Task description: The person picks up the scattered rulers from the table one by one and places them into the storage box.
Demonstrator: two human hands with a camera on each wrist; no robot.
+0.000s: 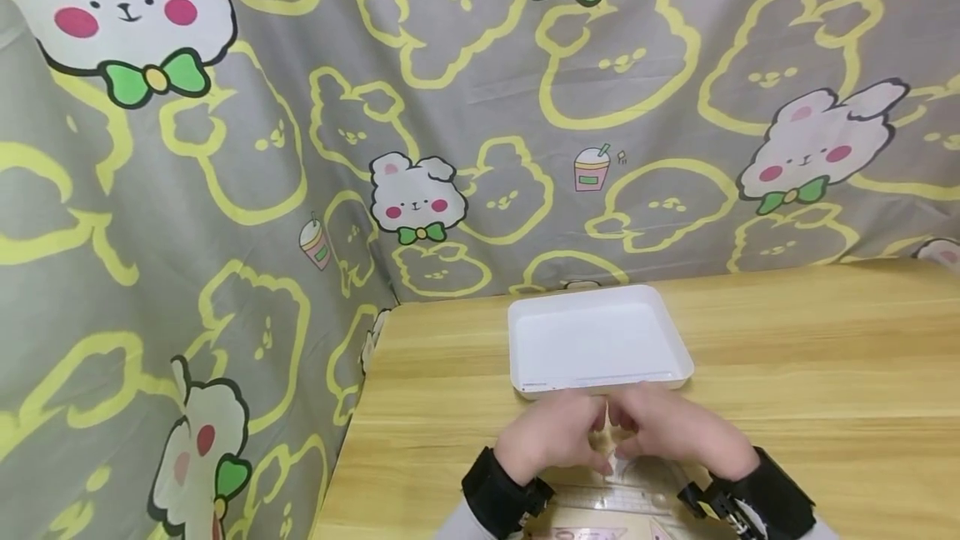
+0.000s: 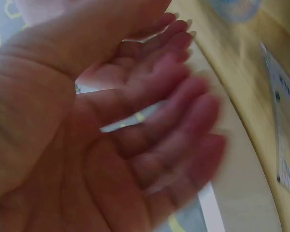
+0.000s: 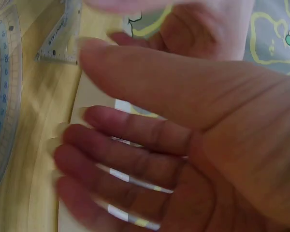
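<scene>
Both hands meet over the table (image 1: pixel 810 357), just in front of the white tray (image 1: pixel 525 357). The left hand (image 1: pixel 551 432) has its fingers (image 2: pixel 183 125) loosely spread and holds nothing. The right hand (image 1: pixel 675 427) shows fingers (image 3: pixel 116 159) stretched out, also holding nothing. Beneath them lie a clear protractor (image 3: pixel 2 96) and a clear ruler (image 3: pixel 63 36), flat on the wood, near the wrists.
</scene>
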